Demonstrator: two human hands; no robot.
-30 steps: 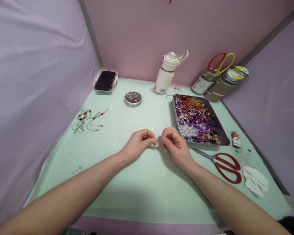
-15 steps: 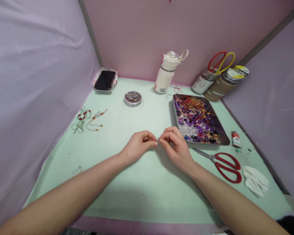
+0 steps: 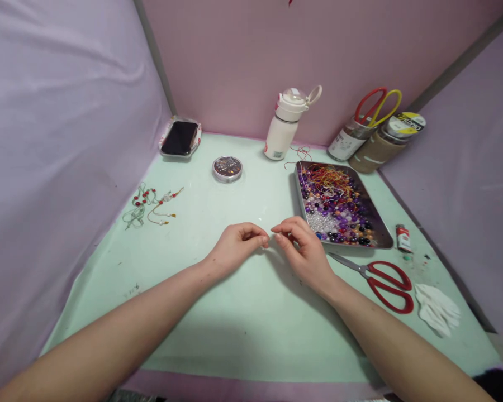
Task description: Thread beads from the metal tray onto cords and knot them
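Above the middle of the pale green table (image 3: pixel 218 329), my left hand (image 3: pixel 241 245) is closed in a pinch, thumb against fingers. Whatever it holds is too small to make out. Facing it a short gap away, my right hand (image 3: pixel 304 251) has its thumb and index fingertips close together, slightly apart at the tips. Anything between them is too fine to see. Just beyond my right hand lies a metal tray (image 3: pixel 383 231) of purple, black, orange and clear beads (image 3: pixel 343 215) with tangled red and yellow thread (image 3: pixel 329 181).
Red-handled scissors (image 3: pixel 364 271), a white glove (image 3: pixel 438 310) and a small red-and-white tube (image 3: pixel 403 238) lie at right. A beaded green cord (image 3: pixel 145 201) lies left. Behind stand a phone (image 3: pixel 179 138), a round case (image 3: pixel 227 168), a white bottle (image 3: pixel 281 134) and jars (image 3: pixel 347 142).
My right hand's fingers have straightened and loosened a little from their pinch. My left fingertips have shifted slightly; everything else stays in place.
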